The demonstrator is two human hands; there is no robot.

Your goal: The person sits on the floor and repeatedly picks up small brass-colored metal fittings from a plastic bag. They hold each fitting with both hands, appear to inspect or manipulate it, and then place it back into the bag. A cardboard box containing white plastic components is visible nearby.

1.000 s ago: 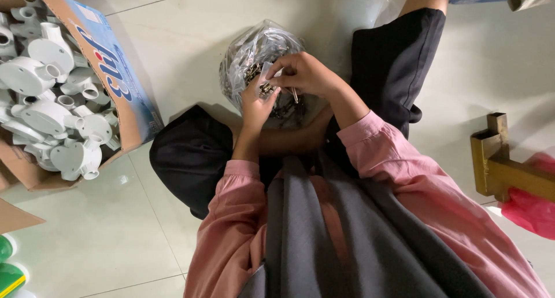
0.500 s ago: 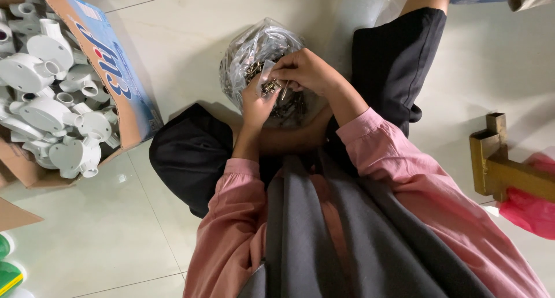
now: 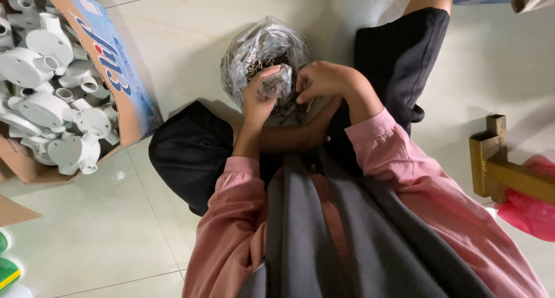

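Head view: clear plastic bag, crinkled and shiny, bulging round, stuffed with small dark metal hardware pieces, too small to tell the kind. Bag sits on the tiled floor between the person's knees, right under and beyond both hands. Left hand is closed, fingers pinching a bunched fold of the bag's plastic at its near side. Right hand is curled, fingertips pressed on the bag's mouth just beside the left hand; the two nearly touch, whether it grips plastic or a piece, cannot tell. Pink sleeves run back toward the camera, black shorts on either side of the bag hem it in. Left of the left hand, well apart, an open cardboard box full of white plastic conduit fittings; bare tile between box and knee. Right of the right hand, well apart, a brass-coloured metal bracket beside a pink plastic bag. Open tile beyond the clear bag.
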